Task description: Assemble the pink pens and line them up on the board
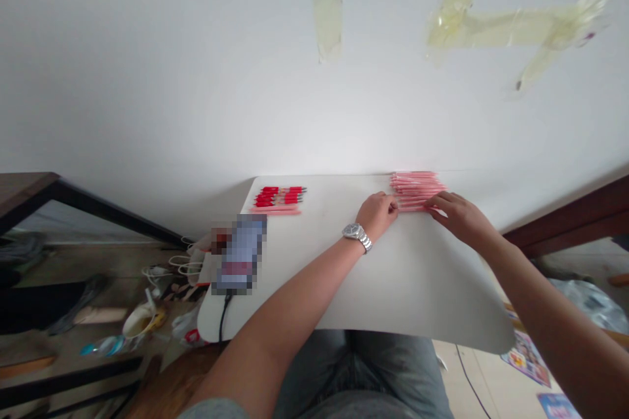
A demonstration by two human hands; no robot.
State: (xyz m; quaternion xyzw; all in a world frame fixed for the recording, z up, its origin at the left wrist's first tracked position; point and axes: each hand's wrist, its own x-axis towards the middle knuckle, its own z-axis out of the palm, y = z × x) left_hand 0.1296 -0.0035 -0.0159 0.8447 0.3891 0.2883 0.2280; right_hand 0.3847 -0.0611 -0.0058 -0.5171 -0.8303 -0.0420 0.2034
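A row of several pink pens [415,188] lies at the far right of a small white table [344,275]. My left hand [377,212], with a silver watch on the wrist, is closed at the left end of the nearest pink pen. My right hand [457,215] pinches that pen's right end with fingers bent. At the far left of the table lies a second group of red pens [279,198] with a pink one in front of them.
A phone [240,254] on a black cable lies at the table's left edge. White cables, a cup and clutter sit on the floor to the left. A white wall with yellowed tape strips rises behind the table. Dark wooden furniture stands at both sides.
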